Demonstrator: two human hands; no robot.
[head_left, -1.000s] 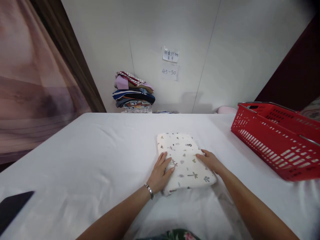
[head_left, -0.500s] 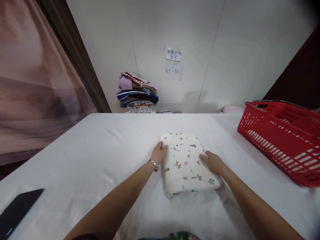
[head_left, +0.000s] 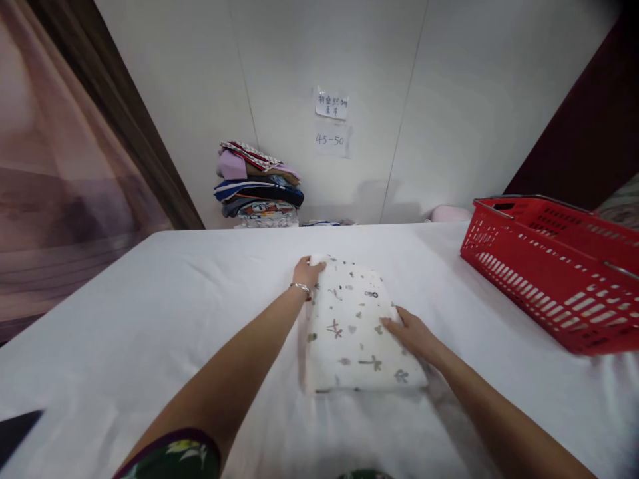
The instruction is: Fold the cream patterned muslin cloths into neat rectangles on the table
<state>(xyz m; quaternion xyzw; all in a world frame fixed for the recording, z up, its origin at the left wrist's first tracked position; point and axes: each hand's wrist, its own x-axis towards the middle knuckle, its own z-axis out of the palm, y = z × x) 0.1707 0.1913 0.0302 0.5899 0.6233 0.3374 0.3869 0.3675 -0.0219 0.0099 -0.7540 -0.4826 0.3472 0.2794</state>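
White, leaf-printed folded cloth on the white-covered worktop. Left arm reaches far forward, left hand clamped on its far left corner; right hand, angled inward, has fingers clamped on its right edge.

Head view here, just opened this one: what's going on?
A person has both bare hands on a folded white cloth with small plant prints, at the white-covered table. The left hand holds its far left corner; the right hand touches its right edge. A red basket stands to the right, and a stack of fabrics shows beyond the far edge.
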